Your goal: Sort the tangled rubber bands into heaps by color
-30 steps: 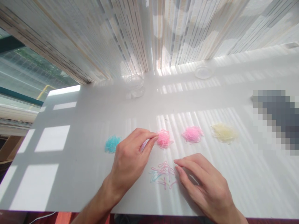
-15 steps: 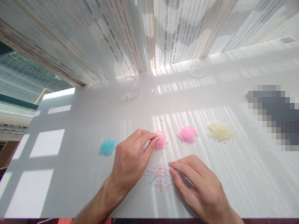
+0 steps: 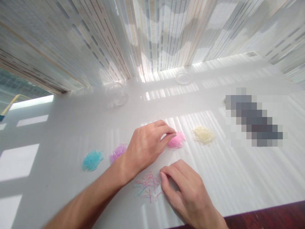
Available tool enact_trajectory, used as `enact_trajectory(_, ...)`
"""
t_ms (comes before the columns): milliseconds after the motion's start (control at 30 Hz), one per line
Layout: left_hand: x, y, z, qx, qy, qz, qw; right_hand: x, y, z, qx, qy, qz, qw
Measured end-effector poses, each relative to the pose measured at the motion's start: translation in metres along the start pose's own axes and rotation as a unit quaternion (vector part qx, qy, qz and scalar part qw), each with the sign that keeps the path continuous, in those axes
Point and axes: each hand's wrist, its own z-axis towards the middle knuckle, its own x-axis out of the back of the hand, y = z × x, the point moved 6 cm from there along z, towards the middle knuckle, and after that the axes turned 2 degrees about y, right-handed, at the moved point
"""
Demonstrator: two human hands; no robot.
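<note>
My left hand (image 3: 149, 146) reaches over the white table, thumb and forefinger pinched at the upper left of a pink heap of small rubber bands (image 3: 177, 141). Whatever is between those fingertips is too small to make out. Lower down, my right hand (image 3: 188, 190) rests with thumb and forefinger pressed together; I cannot see if anything is in them. Just left of it lies a loose spread of mixed pink, lilac and teal rubber bands (image 3: 146, 185). A purple heap of rubber bands (image 3: 117, 153) is partly covered by my left forearm.
A teal heap of rubber bands (image 3: 92, 160) lies at the left, a yellow heap (image 3: 203, 135) at the right. Clear round dishes (image 3: 120, 99) and another clear dish (image 3: 183, 78) sit near the patterned curtain (image 3: 166, 35). A blurred-out dark object (image 3: 254, 119) lies far right.
My left hand has moved right from a coral-pink heap, now hidden behind it, to the pink heap. My right thumb and forefinger have closed together. The view has swung right.
</note>
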Motion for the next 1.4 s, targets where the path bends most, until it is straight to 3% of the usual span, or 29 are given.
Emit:
enact_trajectory(433,-0.015,0.000,0.015,-0.019,-0.038,0.067,0.997,0.000,0.000,-0.001,0.001,0.002,0.004,1.000)
enact_trajectory(600,0.002,0.002,0.006,-0.028,-0.010,0.078,0.997,0.000,0.001,-0.002,-0.001,0.000,0.005,1.000)
enact_trajectory(733,0.037,0.008,-0.025,-0.050,0.071,0.060,0.994,0.000,0.000,-0.001,-0.003,-0.004,0.008,1.000)
enact_trajectory(833,0.056,0.010,-0.067,-0.055,0.122,0.061,0.989,0.002,0.000,0.001,-0.006,-0.003,0.010,1.000)
enact_trajectory(900,0.059,0.008,-0.099,-0.030,0.147,0.079,0.986,0.004,-0.001,0.002,-0.005,0.001,0.011,1.000)
enact_trajectory(1033,0.040,-0.003,-0.154,0.008,0.138,0.048,0.989,0.004,-0.001,0.002,-0.004,-0.005,0.008,1.000)
enact_trajectory(1133,0.022,-0.014,-0.176,0.044,0.120,0.051,0.990,0.000,-0.002,0.002,0.003,-0.022,0.000,1.000)
enact_trajectory(1400,0.009,-0.017,-0.176,0.066,0.140,0.068,0.986,-0.011,-0.005,0.002,0.048,-0.071,-0.027,0.996)
